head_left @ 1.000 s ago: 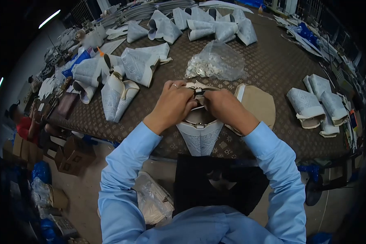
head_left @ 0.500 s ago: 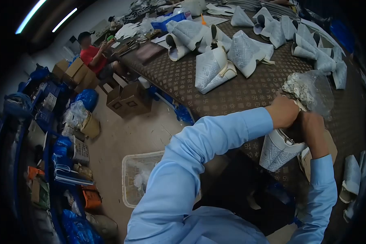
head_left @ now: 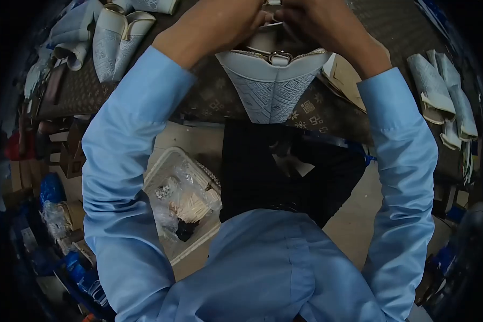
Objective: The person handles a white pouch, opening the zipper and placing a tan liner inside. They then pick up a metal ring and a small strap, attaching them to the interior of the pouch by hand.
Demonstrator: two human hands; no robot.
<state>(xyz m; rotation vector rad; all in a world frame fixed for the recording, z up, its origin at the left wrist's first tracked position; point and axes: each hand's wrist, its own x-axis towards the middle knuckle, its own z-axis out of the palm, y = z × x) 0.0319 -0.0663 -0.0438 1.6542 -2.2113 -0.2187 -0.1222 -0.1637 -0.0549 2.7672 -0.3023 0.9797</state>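
Note:
A white bag (head_left: 271,91) with an embossed grey pattern stands at the table's near edge, its zipped mouth open. A metal ring on a white tab (head_left: 279,57) sits at the near side of the mouth. My left hand (head_left: 228,19) is closed at the bag's far rim, fingertips pinched near a small white tab with metal at the top edge of the view. My right hand (head_left: 327,24) meets it from the other side, fingers curled in and partly shadowed. What the right fingers hold is hidden.
More patterned bag pieces (head_left: 121,40) lie at the upper left, and rolled ones (head_left: 433,88) at the right. A tan sheet (head_left: 344,80) lies beside the bag. On the floor stands a white plastic basket (head_left: 180,252) holding plastic wrap and scraps.
The view has swung down and rightward, so the bag now sits upper centre and my lap shows. Both hands stay together at the bag's mouth.

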